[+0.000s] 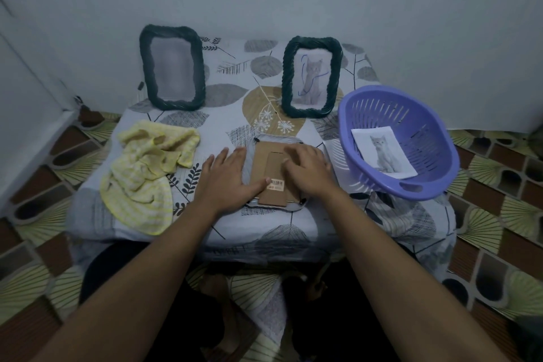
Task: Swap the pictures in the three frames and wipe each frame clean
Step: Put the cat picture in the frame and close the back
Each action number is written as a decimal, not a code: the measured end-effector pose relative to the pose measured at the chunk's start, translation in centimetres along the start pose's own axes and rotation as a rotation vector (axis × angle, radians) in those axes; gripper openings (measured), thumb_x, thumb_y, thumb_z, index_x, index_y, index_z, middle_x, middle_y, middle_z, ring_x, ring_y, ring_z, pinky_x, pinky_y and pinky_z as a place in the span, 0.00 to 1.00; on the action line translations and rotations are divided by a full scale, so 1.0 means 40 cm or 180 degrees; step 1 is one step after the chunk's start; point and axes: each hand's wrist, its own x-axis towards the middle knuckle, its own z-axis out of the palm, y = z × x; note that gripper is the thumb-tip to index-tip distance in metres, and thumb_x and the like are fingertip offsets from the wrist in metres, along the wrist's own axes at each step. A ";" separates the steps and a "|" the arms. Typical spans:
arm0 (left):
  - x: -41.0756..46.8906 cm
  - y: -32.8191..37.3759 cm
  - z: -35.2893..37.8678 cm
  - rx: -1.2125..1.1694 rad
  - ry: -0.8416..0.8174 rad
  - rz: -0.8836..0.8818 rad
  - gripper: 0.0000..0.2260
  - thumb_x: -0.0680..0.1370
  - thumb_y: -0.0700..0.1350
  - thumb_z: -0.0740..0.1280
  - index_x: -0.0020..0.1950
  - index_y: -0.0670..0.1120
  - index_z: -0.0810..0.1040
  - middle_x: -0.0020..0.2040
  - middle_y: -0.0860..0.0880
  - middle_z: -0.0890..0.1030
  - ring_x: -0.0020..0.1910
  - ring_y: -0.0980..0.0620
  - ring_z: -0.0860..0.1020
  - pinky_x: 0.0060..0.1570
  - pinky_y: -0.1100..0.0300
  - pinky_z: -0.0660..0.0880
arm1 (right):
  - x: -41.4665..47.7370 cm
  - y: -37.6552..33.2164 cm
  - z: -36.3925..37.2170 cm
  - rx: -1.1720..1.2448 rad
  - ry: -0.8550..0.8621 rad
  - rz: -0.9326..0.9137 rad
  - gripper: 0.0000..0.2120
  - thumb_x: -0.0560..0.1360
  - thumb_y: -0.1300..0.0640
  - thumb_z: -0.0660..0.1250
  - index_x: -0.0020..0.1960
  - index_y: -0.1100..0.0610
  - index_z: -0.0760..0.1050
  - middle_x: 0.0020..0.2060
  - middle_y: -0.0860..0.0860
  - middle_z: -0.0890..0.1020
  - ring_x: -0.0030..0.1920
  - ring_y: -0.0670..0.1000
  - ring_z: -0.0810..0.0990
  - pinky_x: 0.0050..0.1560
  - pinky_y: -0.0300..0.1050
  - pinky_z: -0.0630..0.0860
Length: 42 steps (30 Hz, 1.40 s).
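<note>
A frame (270, 163) lies face down near the table's (264, 232) front edge, cardboard back up. The left hand (229, 173) rests flat on its left side, fingers straight. The right hand (308, 169) presses the backing with loosely bent fingers. Two dark frames (172, 67) (312, 76) stand at the back edge. A yellow cloth (147, 170) lies left; a purple basket (382, 109) at the right edge holds a cat picture (382, 153).

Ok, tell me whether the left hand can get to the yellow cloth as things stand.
Probably yes. The left hand lies flat on the face-down frame, and the cloth sits just to its left on the table, with nothing between them.
</note>
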 end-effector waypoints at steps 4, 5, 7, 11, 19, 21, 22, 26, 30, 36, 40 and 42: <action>-0.002 -0.001 0.001 -0.0024 0.0035 -0.0004 0.48 0.70 0.78 0.47 0.81 0.49 0.54 0.81 0.51 0.58 0.80 0.47 0.54 0.77 0.44 0.49 | 0.000 0.005 0.009 -0.0114 0.0635 0.0284 0.23 0.81 0.51 0.59 0.75 0.53 0.64 0.74 0.53 0.66 0.73 0.57 0.61 0.71 0.56 0.59; -0.002 -0.002 0.000 -0.0029 0.0041 -0.0003 0.48 0.70 0.79 0.47 0.81 0.49 0.54 0.81 0.51 0.58 0.80 0.47 0.54 0.77 0.44 0.49 | 0.000 0.009 0.015 -0.0261 0.0643 0.0377 0.23 0.81 0.49 0.58 0.75 0.54 0.64 0.74 0.54 0.66 0.72 0.57 0.62 0.71 0.56 0.60; -0.002 -0.002 -0.001 -0.0040 0.0039 0.0004 0.48 0.70 0.79 0.47 0.81 0.49 0.54 0.81 0.51 0.58 0.79 0.47 0.54 0.77 0.44 0.49 | 0.002 0.017 0.024 -0.0451 0.0636 0.0483 0.24 0.82 0.45 0.58 0.74 0.55 0.66 0.73 0.55 0.67 0.71 0.58 0.64 0.69 0.56 0.62; -0.001 -0.001 -0.001 -0.0077 0.0047 0.0011 0.48 0.69 0.78 0.47 0.81 0.49 0.55 0.81 0.51 0.59 0.79 0.47 0.54 0.77 0.44 0.49 | 0.009 0.024 0.030 -0.0517 0.0669 0.0466 0.27 0.81 0.40 0.58 0.74 0.54 0.68 0.72 0.53 0.69 0.71 0.58 0.65 0.69 0.57 0.65; 0.000 -0.005 0.003 -0.0077 0.0068 0.0031 0.47 0.70 0.78 0.48 0.81 0.49 0.55 0.81 0.51 0.59 0.79 0.48 0.54 0.76 0.44 0.49 | 0.010 0.022 0.033 -0.0533 0.0708 0.0481 0.25 0.81 0.39 0.59 0.74 0.50 0.69 0.71 0.51 0.71 0.70 0.57 0.65 0.68 0.57 0.65; -0.001 -0.005 0.003 -0.0083 0.0071 0.0035 0.47 0.71 0.78 0.49 0.81 0.49 0.55 0.81 0.51 0.58 0.79 0.48 0.54 0.77 0.44 0.49 | 0.008 0.020 0.031 -0.0403 0.0761 0.0521 0.25 0.80 0.39 0.61 0.73 0.49 0.71 0.71 0.51 0.71 0.70 0.57 0.66 0.67 0.56 0.64; -0.001 -0.006 0.003 -0.0090 0.0071 0.0032 0.47 0.71 0.78 0.49 0.81 0.49 0.55 0.81 0.51 0.58 0.79 0.48 0.54 0.77 0.44 0.49 | 0.007 0.020 0.030 -0.0324 0.0798 0.0542 0.25 0.79 0.39 0.63 0.72 0.50 0.71 0.70 0.51 0.72 0.69 0.57 0.67 0.67 0.55 0.65; 0.000 -0.006 0.003 -0.0127 0.0066 0.0024 0.47 0.70 0.78 0.48 0.81 0.49 0.55 0.81 0.51 0.58 0.79 0.48 0.54 0.77 0.44 0.48 | 0.008 0.017 0.025 -0.0085 0.0934 0.0613 0.25 0.77 0.40 0.67 0.70 0.50 0.74 0.69 0.48 0.73 0.68 0.57 0.68 0.65 0.52 0.65; 0.000 -0.006 0.004 -0.0118 0.0091 0.0041 0.47 0.71 0.78 0.49 0.81 0.49 0.55 0.80 0.51 0.59 0.79 0.48 0.54 0.77 0.44 0.49 | 0.012 0.018 0.033 0.0004 0.0987 0.0665 0.24 0.76 0.40 0.68 0.69 0.49 0.76 0.69 0.46 0.73 0.68 0.55 0.67 0.65 0.52 0.65; 0.001 -0.008 0.004 -0.0137 0.0109 0.0048 0.47 0.71 0.78 0.49 0.81 0.49 0.55 0.80 0.51 0.59 0.79 0.47 0.55 0.76 0.43 0.49 | 0.024 0.019 0.030 0.0345 0.1009 0.0770 0.22 0.74 0.43 0.72 0.66 0.49 0.78 0.69 0.46 0.73 0.68 0.54 0.68 0.66 0.51 0.63; 0.000 -0.007 0.003 -0.0140 0.0111 0.0044 0.47 0.71 0.78 0.49 0.80 0.49 0.56 0.80 0.51 0.59 0.79 0.47 0.55 0.77 0.43 0.49 | 0.025 0.015 0.027 0.0366 0.0939 0.0811 0.21 0.75 0.43 0.72 0.65 0.48 0.78 0.69 0.45 0.72 0.68 0.55 0.67 0.65 0.50 0.62; 0.000 -0.007 0.005 -0.0133 0.0118 0.0042 0.46 0.72 0.77 0.51 0.80 0.49 0.56 0.80 0.51 0.59 0.79 0.47 0.55 0.76 0.43 0.49 | 0.024 0.014 0.026 0.0327 0.0895 0.0807 0.21 0.75 0.43 0.71 0.66 0.47 0.77 0.70 0.45 0.72 0.69 0.55 0.67 0.65 0.50 0.62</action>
